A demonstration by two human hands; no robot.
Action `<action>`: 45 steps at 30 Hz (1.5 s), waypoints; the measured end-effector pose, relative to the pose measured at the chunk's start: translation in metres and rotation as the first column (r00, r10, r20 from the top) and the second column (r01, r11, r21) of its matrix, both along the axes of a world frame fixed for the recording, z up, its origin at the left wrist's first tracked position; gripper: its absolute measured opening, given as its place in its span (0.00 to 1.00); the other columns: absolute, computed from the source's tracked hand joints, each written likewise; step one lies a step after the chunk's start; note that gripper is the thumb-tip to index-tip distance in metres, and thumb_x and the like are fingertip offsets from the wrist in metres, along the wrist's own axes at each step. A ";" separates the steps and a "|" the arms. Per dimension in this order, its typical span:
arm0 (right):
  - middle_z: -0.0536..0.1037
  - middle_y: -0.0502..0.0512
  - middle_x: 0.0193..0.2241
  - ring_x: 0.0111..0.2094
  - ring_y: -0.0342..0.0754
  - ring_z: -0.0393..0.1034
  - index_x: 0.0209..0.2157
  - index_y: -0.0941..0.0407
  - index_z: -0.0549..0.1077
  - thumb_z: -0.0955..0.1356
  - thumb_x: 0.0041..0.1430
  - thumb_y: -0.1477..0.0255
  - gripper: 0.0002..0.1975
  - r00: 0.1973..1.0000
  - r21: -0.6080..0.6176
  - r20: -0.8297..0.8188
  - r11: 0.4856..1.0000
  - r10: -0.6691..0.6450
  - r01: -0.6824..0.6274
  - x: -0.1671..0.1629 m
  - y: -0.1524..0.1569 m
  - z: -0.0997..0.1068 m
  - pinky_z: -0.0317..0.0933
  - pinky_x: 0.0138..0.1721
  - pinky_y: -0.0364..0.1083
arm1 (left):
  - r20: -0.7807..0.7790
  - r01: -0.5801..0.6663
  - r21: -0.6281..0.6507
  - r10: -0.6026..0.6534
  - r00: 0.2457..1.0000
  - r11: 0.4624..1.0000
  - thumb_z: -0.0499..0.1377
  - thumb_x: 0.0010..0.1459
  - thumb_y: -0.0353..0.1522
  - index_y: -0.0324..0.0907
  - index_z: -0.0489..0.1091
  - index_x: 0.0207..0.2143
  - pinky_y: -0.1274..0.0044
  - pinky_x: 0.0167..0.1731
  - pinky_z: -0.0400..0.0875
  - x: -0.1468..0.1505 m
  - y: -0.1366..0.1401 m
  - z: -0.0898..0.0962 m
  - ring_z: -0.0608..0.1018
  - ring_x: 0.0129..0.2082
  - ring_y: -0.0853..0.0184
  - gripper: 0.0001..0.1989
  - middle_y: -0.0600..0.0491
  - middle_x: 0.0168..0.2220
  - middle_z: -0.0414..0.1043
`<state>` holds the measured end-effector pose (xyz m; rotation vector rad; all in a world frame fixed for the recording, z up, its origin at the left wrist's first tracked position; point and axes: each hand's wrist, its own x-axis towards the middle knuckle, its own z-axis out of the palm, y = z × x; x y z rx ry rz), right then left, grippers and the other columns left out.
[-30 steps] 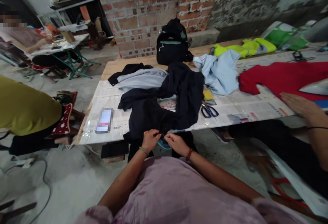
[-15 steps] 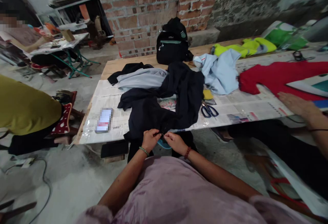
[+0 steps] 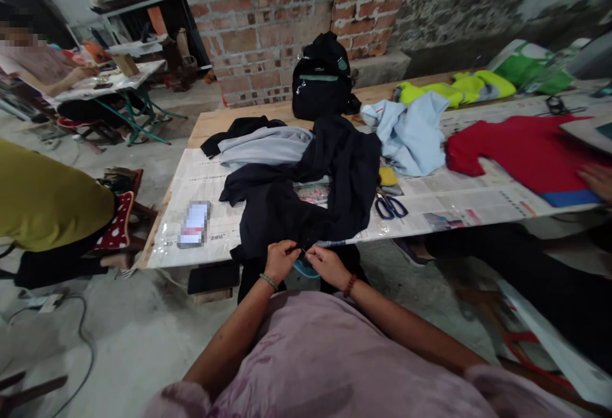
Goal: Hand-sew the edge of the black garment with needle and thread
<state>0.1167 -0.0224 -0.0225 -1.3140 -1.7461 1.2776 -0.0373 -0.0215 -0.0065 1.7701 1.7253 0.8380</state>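
Note:
My left hand (image 3: 281, 261) is pinched closed on the edge of a dark navy garment (image 3: 268, 220), which hangs over the table's front edge. Close beside it, my right hand (image 3: 328, 266) is also in a pinch at the same edge. A thin light sliver shows at its fingertips, too small to name for certain. The rest of the dark garment spreads in a loop across the table, with a light grey cloth (image 3: 268, 145) lying against it. Dark-handled scissors (image 3: 391, 206) rest to the right, next to a small yellow piece (image 3: 387, 176).
Newspaper covers the table (image 3: 174, 179). On it are a phone (image 3: 194, 223), a black backpack (image 3: 321, 80), a light blue garment (image 3: 411, 134) and a red garment (image 3: 516, 144). At the right, a co-worker's hand (image 3: 597, 181) is beside a white-and-teal object (image 3: 590, 128) resembling an iron.
My hands and the dark garment have hardly moved. The co-worker's hand has shifted right and upward, and the white-and-teal object has moved away up and right, showing more of the red garment.

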 end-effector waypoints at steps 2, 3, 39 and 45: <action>0.66 0.47 0.18 0.22 0.40 0.58 0.25 0.58 0.68 0.60 0.52 0.69 0.09 1.000 0.004 0.003 1.000 -0.009 0.009 0.000 0.001 -0.002 0.52 0.24 0.39 | 0.004 -0.008 -0.006 0.008 1.000 1.000 0.59 0.46 0.29 0.40 0.73 0.27 0.80 0.27 0.64 0.000 0.000 0.000 0.71 0.24 0.72 0.04 0.55 0.24 0.73; 0.66 0.47 0.18 0.22 0.40 0.58 0.25 0.58 0.68 0.60 0.52 0.69 0.09 1.000 0.007 0.004 1.000 -0.011 0.011 -0.001 0.001 -0.002 0.52 0.24 0.39 | 0.005 -0.010 -0.008 0.010 1.000 1.000 0.59 0.46 0.29 0.40 0.73 0.27 0.80 0.27 0.64 0.000 0.000 0.000 0.71 0.24 0.72 0.04 0.55 0.25 0.73; 0.65 0.48 0.18 0.21 0.41 0.57 0.26 0.57 0.66 0.57 0.54 0.70 0.10 0.999 0.091 0.015 0.995 -0.033 0.031 -0.017 0.003 0.006 0.51 0.22 0.39 | -0.183 0.028 0.306 0.030 0.983 0.952 0.55 0.51 0.28 0.42 0.71 0.28 0.72 0.40 0.59 0.000 -0.009 -0.003 0.73 0.31 0.70 0.05 0.54 0.28 0.74; 0.67 0.49 0.18 0.22 0.41 0.59 0.26 0.57 0.66 0.57 0.55 0.69 0.10 0.998 0.134 0.037 0.990 -0.044 0.039 -0.018 0.003 0.003 0.52 0.24 0.40 | -0.229 0.108 0.372 -0.022 0.973 0.922 0.53 0.54 0.28 0.42 0.70 0.28 0.72 0.41 0.58 0.000 -0.009 -0.006 0.73 0.31 0.70 0.06 0.54 0.28 0.73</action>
